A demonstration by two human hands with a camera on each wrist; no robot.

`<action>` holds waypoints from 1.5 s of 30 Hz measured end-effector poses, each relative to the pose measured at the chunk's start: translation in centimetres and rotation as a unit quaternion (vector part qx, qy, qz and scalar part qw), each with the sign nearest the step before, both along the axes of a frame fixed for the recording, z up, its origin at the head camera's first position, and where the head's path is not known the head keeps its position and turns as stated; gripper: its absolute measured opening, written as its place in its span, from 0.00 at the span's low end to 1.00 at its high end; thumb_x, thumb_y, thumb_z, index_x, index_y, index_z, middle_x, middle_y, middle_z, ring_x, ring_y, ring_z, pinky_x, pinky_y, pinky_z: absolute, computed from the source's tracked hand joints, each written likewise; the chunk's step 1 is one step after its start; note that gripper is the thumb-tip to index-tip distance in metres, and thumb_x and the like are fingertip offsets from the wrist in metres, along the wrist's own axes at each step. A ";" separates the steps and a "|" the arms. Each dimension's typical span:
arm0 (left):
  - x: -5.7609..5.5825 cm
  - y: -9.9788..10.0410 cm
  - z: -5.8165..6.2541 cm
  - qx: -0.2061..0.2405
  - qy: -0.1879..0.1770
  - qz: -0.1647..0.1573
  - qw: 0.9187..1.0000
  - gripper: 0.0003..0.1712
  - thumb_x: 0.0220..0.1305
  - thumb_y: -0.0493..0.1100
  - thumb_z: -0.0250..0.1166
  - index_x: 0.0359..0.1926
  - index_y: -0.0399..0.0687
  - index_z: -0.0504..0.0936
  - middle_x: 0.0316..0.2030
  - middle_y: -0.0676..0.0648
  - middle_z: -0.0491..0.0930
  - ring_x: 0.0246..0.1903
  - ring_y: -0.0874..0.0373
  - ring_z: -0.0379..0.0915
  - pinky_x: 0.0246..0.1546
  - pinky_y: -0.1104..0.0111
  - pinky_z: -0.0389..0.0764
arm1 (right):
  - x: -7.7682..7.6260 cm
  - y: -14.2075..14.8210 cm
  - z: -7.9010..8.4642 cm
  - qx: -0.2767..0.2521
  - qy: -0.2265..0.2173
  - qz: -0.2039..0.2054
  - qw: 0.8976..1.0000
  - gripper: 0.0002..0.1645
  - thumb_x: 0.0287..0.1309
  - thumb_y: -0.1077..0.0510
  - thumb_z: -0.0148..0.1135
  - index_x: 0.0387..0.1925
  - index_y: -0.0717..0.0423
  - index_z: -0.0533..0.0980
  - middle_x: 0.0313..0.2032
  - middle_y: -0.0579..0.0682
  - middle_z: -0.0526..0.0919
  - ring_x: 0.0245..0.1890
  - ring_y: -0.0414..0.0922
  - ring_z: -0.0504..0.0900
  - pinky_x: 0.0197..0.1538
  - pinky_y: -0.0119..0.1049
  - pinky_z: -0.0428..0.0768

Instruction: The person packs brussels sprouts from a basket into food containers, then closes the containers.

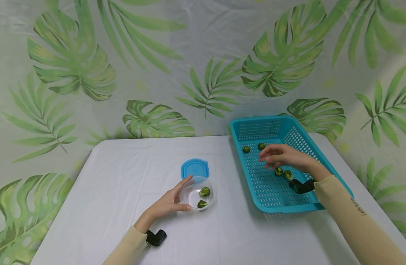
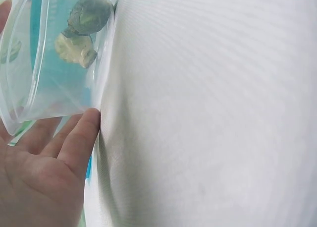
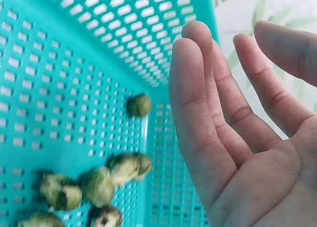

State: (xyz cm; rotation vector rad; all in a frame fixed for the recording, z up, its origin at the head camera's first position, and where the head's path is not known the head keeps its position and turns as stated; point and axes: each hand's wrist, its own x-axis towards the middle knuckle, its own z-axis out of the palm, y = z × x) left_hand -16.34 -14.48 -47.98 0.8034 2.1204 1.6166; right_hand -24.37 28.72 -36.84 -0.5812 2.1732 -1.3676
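Would pinch those probably light, rolly sprouts [image 1: 288,175] round the middle, with right hand [image 1: 287,156] loose and empty, left hand [image 1: 168,204] gripping clear tub [image 1: 193,195].

A creased, pale-grey backdrop [image 1: 219,40] is printed with broad green monstera leaves [image 1: 75,66] and slender palm fronds [image 1: 207,97] | a white-cloth-covered, round-cornered desk [image 1: 133,173] is bordered by it behind and at both sides | soft shadows [image 1: 325,230] are cast across its top

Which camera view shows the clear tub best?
The head view: it shows nearly all of the tub from above, two sprouts inside, the left hand holding it. The left wrist view shows its side closer, but cropped; the right wrist view, none of it.
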 end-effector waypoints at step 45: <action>-0.1 -0.1 -0.1 0.000 0.001 -0.001 1.000 0.54 0.58 0.40 0.69 0.76 0.51 0.44 0.72 0.43 0.52 0.70 0.44 0.45 0.62 0.48 0.61 | -2.1 5.2 -3.8 0.137 -0.066 -0.048 0.987 0.24 0.66 0.59 0.54 0.57 0.73 0.67 0.53 0.65 0.73 0.53 0.57 0.73 0.55 0.56 0.71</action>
